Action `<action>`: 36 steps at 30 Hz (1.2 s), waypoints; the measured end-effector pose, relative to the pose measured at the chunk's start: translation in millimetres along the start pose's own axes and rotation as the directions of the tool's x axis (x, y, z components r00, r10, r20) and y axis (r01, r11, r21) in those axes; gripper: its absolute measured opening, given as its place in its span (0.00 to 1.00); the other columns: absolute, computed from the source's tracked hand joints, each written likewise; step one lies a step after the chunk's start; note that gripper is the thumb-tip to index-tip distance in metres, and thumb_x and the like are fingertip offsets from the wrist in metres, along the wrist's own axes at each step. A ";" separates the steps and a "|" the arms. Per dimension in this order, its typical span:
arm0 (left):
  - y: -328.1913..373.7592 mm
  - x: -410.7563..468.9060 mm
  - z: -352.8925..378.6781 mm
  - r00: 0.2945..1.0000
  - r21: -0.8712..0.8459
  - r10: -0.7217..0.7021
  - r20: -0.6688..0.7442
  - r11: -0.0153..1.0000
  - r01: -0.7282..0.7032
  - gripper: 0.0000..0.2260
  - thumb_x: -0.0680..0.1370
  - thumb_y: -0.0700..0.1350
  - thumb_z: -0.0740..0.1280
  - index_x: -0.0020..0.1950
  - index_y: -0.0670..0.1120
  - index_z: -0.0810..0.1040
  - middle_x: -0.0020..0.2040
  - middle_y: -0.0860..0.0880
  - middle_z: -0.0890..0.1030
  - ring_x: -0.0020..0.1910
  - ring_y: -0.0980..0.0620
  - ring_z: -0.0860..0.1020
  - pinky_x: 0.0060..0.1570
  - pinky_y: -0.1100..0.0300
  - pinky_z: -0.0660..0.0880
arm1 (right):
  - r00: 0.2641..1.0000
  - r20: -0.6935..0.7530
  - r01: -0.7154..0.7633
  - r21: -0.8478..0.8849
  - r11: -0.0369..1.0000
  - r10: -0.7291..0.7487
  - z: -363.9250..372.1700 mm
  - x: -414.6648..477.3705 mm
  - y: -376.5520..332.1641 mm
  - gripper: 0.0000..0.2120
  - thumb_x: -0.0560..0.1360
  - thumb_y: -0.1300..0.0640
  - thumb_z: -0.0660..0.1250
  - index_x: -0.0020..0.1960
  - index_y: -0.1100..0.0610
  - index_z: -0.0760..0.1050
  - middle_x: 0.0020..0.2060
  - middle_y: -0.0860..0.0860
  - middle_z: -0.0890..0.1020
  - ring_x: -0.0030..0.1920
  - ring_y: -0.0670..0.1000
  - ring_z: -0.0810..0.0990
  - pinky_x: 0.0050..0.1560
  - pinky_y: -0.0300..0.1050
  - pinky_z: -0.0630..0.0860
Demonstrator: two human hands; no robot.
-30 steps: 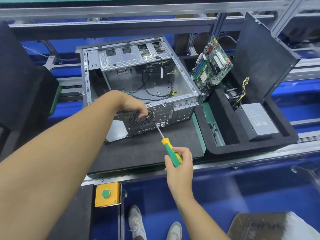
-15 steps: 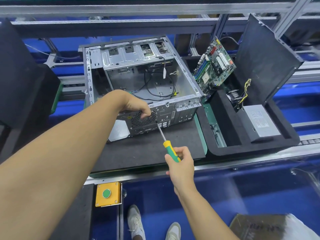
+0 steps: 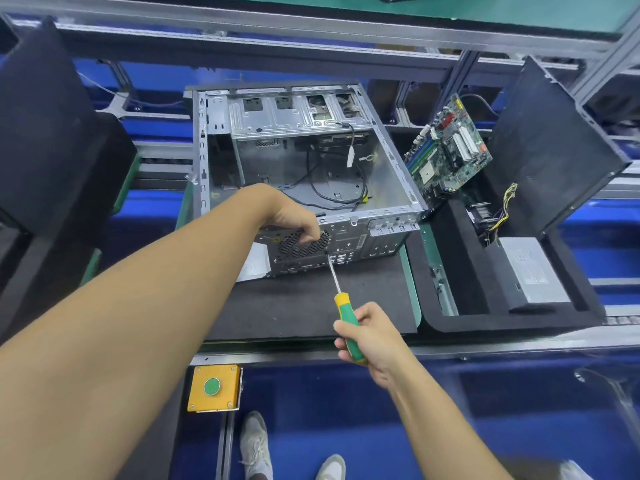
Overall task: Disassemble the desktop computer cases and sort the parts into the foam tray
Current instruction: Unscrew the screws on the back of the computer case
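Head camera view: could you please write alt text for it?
A person's right hand grips a green-and-yellow screwdriver, its tip at the rear panel of an open computer case, beside the left hand at the fan grille. To the right, a foam tray holds a motherboard and power supply.

Bare dull grey sheet-metal computer case (image 3: 384,168), matt black foam tray (image 3: 450,323), glossy plastic screwdriver handle (image 3: 348,320), matt dark mat (image 3: 294,306)
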State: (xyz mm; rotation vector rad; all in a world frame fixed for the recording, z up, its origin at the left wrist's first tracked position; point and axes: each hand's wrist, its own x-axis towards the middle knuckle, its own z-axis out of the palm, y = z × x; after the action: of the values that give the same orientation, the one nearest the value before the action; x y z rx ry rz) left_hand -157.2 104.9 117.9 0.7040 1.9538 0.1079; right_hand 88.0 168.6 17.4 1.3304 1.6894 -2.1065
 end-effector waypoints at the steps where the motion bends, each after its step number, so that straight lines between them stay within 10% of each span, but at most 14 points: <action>1: 0.4 -0.2 -0.1 1.000 0.003 0.007 -0.006 1.000 -0.007 0.16 0.72 0.42 0.62 0.25 0.49 0.63 0.22 0.52 0.62 0.18 0.53 0.58 0.22 0.67 0.59 | 1.000 0.006 0.005 -0.043 0.999 -0.005 2.1 -0.2 -1.5 0.13 0.76 0.63 0.71 0.49 0.56 0.66 0.42 0.54 0.76 0.32 0.49 0.78 0.30 0.41 0.77; 8: 1.6 -1.3 -0.6 1.000 0.014 0.012 0.013 1.000 -0.012 0.21 0.73 0.41 0.61 0.20 0.50 0.65 0.18 0.55 0.64 0.16 0.55 0.60 0.24 0.66 0.61 | 0.955 0.240 -0.199 0.093 0.976 0.172 -6.3 2.1 -17.5 0.16 0.84 0.53 0.58 0.58 0.66 0.77 0.45 0.60 0.84 0.36 0.52 0.77 0.35 0.46 0.76; 11: 2.2 -1.7 -0.5 1.000 0.016 0.009 0.007 1.000 -0.009 0.20 0.73 0.42 0.61 0.21 0.50 0.65 0.21 0.53 0.66 0.19 0.54 0.61 0.30 0.60 0.59 | 0.976 0.194 -0.114 0.057 0.992 0.101 -6.1 5.1 -19.2 0.07 0.82 0.59 0.65 0.50 0.64 0.73 0.40 0.58 0.83 0.36 0.53 0.79 0.36 0.48 0.80; 15: 2.6 -2.3 -0.1 1.000 0.007 0.013 -0.003 1.000 -0.013 0.21 0.74 0.40 0.61 0.21 0.50 0.64 0.20 0.55 0.65 0.20 0.54 0.61 0.24 0.66 0.60 | 0.998 0.058 -0.002 -0.044 0.999 0.005 1.6 11.6 -15.1 0.17 0.76 0.64 0.73 0.47 0.57 0.63 0.37 0.55 0.76 0.31 0.50 0.78 0.34 0.45 0.81; 22: -2.3 -2.3 1.0 0.998 -0.005 -0.060 -0.018 0.998 0.060 0.17 0.69 0.45 0.64 0.23 0.49 0.60 0.24 0.49 0.61 0.23 0.52 0.56 0.29 0.63 0.55 | 0.942 0.300 -0.197 0.133 0.971 0.150 -4.3 12.6 -21.6 0.16 0.83 0.53 0.60 0.55 0.66 0.78 0.46 0.61 0.83 0.35 0.53 0.77 0.40 0.49 0.78; 29: -2.3 0.0 -1.2 0.998 -0.021 -0.058 0.010 0.998 0.058 0.19 0.70 0.44 0.63 0.21 0.50 0.60 0.22 0.50 0.61 0.21 0.52 0.56 0.27 0.66 0.56 | 0.993 0.114 -0.024 0.026 0.999 0.021 -5.6 17.5 -20.4 0.10 0.79 0.63 0.69 0.49 0.59 0.67 0.38 0.58 0.77 0.33 0.53 0.80 0.34 0.48 0.81; 36: -3.4 5.3 -1.5 0.999 -0.031 -0.047 0.022 0.998 0.048 0.19 0.70 0.43 0.63 0.20 0.50 0.61 0.24 0.50 0.61 0.21 0.52 0.57 0.27 0.66 0.57 | 0.960 0.255 -0.135 0.073 0.988 0.112 -6.4 20.5 -21.4 0.10 0.83 0.57 0.60 0.54 0.63 0.76 0.45 0.58 0.81 0.35 0.53 0.77 0.41 0.48 0.76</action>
State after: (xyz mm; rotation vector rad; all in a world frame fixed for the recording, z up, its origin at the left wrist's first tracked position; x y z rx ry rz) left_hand -161.6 105.3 113.2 0.6351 1.9425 0.1019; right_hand 66.5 190.1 18.9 1.1037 1.3910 -2.1930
